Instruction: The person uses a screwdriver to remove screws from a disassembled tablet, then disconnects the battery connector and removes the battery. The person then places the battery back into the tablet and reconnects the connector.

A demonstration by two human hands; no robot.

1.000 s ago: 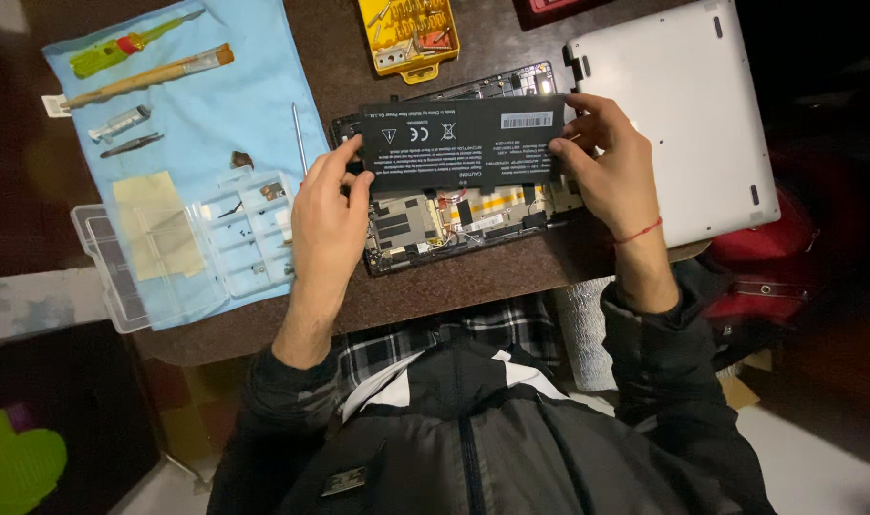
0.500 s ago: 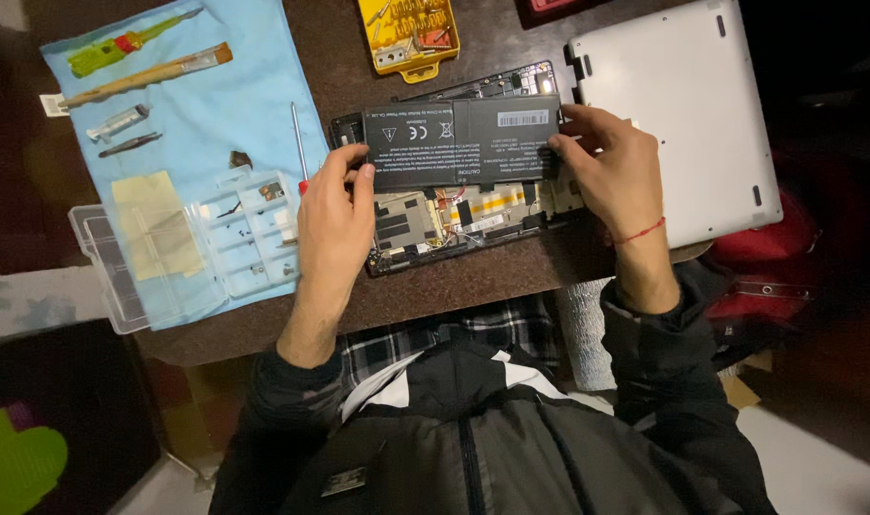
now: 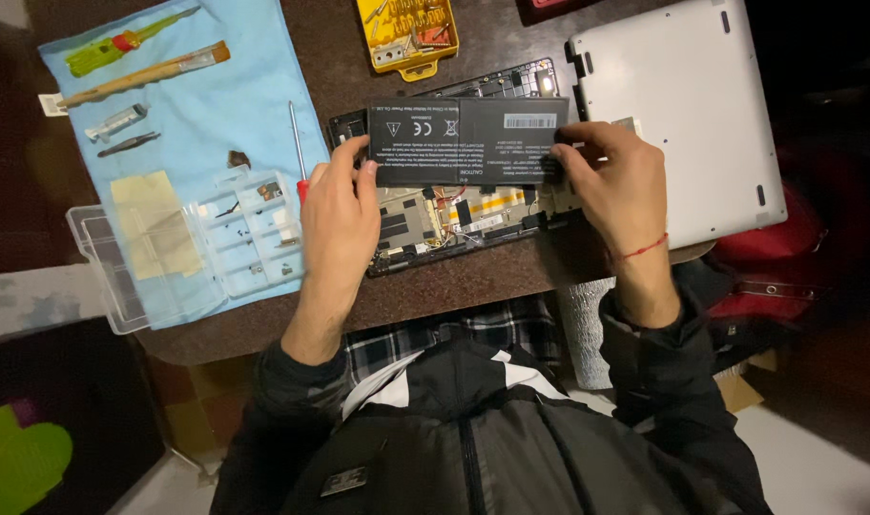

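Flat black battery [image 3: 468, 140] at upper centre of frame, pinched at its left end by left hand [image 3: 340, 215] and at its right end by right hand [image 3: 616, 186], both grips closed on it, over opened laptop base [image 3: 454, 224] on brown worktop [image 3: 473, 281]. White laptop cover [image 3: 683, 95] upper right; yellow bit case [image 3: 406, 33] top centre; blue cloth [image 3: 216, 105] with clear parts box [image 3: 182, 248] and red-handled screwdriver [image 3: 297, 153] at left.

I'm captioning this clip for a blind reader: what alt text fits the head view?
Two bare hands, left hand and right hand, grip the ends of a flat black rectangular battery pack over an opened black laptop chassis on a dark brown table. A blue cloth with tools and a clear plastic parts box lies at the picture's left, a white laptop cover opposite.
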